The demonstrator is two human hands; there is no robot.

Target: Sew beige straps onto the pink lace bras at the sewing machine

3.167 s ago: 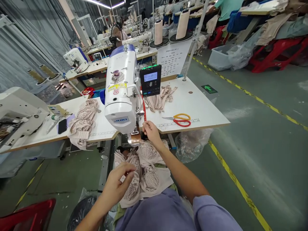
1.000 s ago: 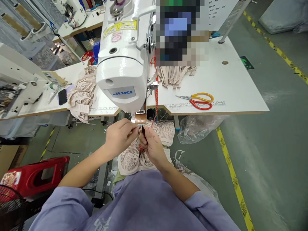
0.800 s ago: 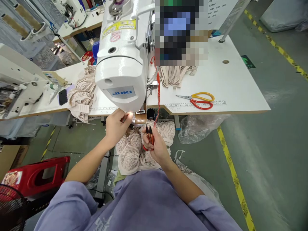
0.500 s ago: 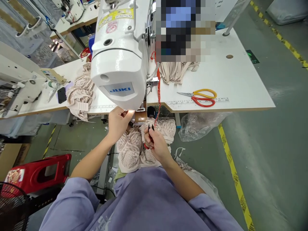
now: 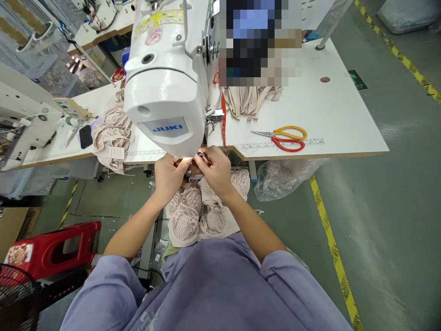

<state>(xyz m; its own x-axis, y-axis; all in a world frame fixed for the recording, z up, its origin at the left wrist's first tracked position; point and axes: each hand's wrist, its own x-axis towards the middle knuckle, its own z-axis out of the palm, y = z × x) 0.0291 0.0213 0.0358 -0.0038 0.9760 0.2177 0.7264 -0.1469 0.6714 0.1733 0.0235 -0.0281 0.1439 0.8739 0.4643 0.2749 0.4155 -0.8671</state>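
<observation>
My left hand (image 5: 170, 177) is closed in a pinch under the head of the white JUKI sewing machine (image 5: 163, 105). What its fingertips hold is hidden. My right hand (image 5: 215, 172) is closed beside it, fingertips nearly meeting the left ones at the needle area. It holds small thread snips (image 5: 204, 158), of which only a dark bit shows. A red cord (image 5: 223, 124) runs down the machine's right side to this hand. Beige lace bras (image 5: 186, 218) lie on my lap below both hands.
Yellow-and-red-handled scissors (image 5: 284, 139) lie on the white table (image 5: 354, 124), near beige straps (image 5: 248, 103). Left of the machine are more lace pieces (image 5: 113, 128) and a black phone (image 5: 85, 136). A red stool (image 5: 62, 250) and a fan (image 5: 17, 294) stand at lower left.
My right hand has moved up and left with the snips, from above the bras to the needle area beside my left hand. My left hand has stayed in place.
</observation>
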